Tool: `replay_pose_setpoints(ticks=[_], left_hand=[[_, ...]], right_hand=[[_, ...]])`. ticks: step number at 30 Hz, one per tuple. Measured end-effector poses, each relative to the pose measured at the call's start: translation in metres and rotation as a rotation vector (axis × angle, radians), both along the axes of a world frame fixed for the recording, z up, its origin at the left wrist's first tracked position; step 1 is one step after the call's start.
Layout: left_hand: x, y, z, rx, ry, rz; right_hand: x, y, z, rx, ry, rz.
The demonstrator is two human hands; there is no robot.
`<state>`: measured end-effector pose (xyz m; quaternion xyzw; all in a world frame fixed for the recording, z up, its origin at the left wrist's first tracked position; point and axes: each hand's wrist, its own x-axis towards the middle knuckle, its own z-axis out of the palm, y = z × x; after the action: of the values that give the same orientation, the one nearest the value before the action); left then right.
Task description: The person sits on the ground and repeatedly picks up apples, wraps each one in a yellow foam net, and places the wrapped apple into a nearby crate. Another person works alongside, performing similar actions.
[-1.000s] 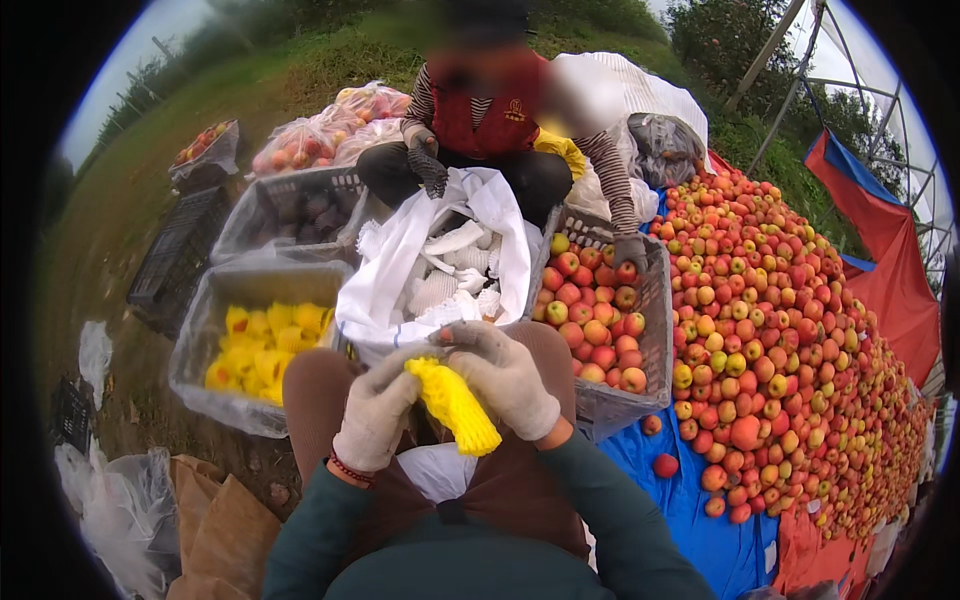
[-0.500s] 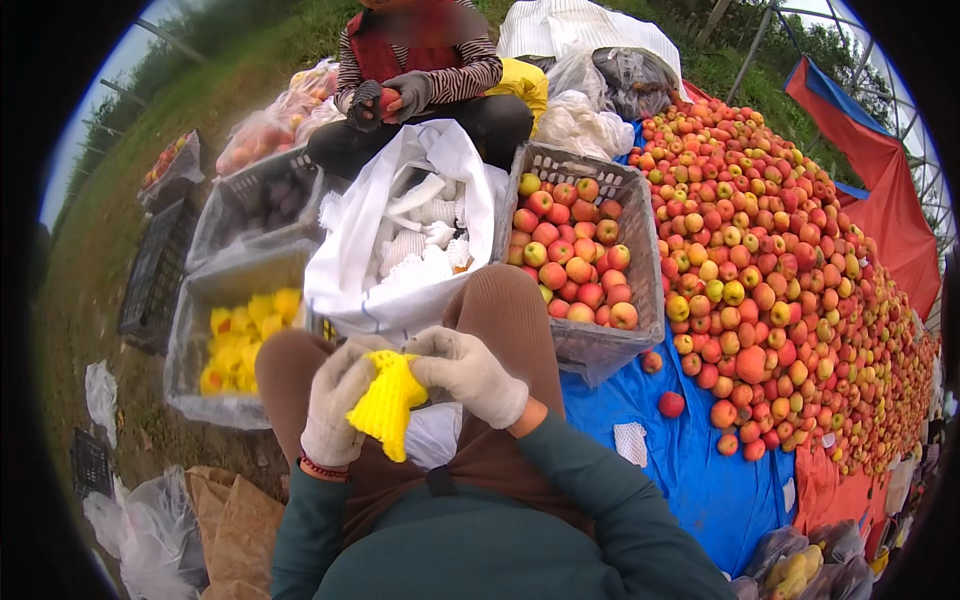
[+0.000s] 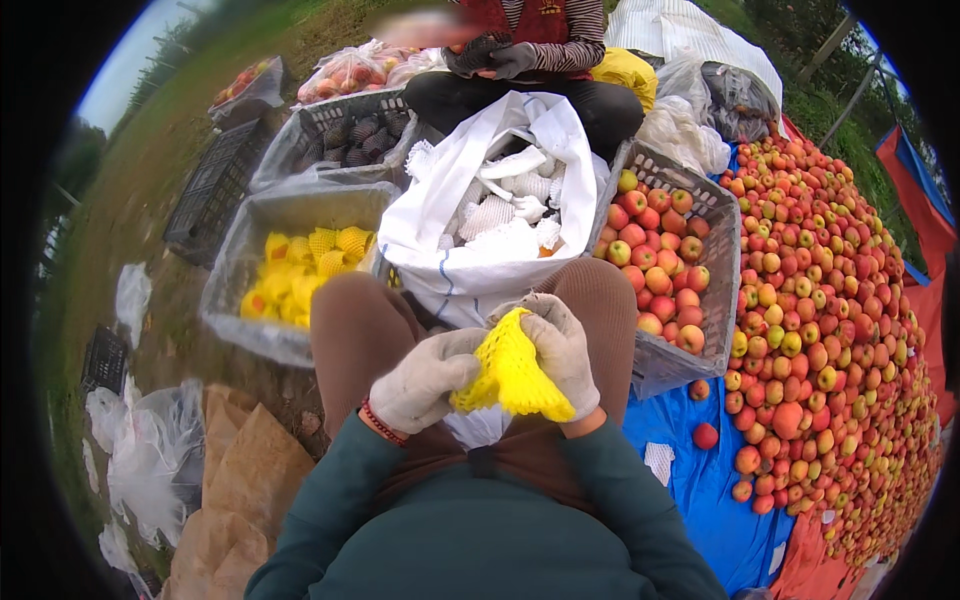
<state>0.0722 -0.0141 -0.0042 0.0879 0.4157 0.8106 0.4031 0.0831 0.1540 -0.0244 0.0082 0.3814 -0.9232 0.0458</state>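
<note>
Big heap of red-yellow fruit (image 3: 830, 330) is spreading over the blue tarp (image 3: 700, 480) on the right, with a grey crate of the same fruit (image 3: 660, 260) touching the person's right knee, a white sack of foam nets (image 3: 500, 215) sitting between the knees, and a lined crate of yellow-netted fruit (image 3: 300, 265) lying to the left. Another person's gloved hands (image 3: 490, 55) are resting clasped beyond the sack. Over the lap, gloved left hand (image 3: 425, 375) and right hand (image 3: 558, 345) are both pinching a yellow foam net (image 3: 510, 375) — fingers curled onto it from each side, net bunching between them.
</note>
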Motion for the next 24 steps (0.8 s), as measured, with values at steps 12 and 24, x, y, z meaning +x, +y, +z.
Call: replay_pose_setpoints(ticks=[12,24], left_hand=[[0.017,0.012,0.020,0.397,-0.238,-0.042],[0.017,0.046,0.029,0.337,-0.441,-0.137]], right_hand=[[0.001,0.010,0.036,-0.352,-0.208,0.196],[0.008,0.026,0.037,-0.506,-0.260,0.110]])
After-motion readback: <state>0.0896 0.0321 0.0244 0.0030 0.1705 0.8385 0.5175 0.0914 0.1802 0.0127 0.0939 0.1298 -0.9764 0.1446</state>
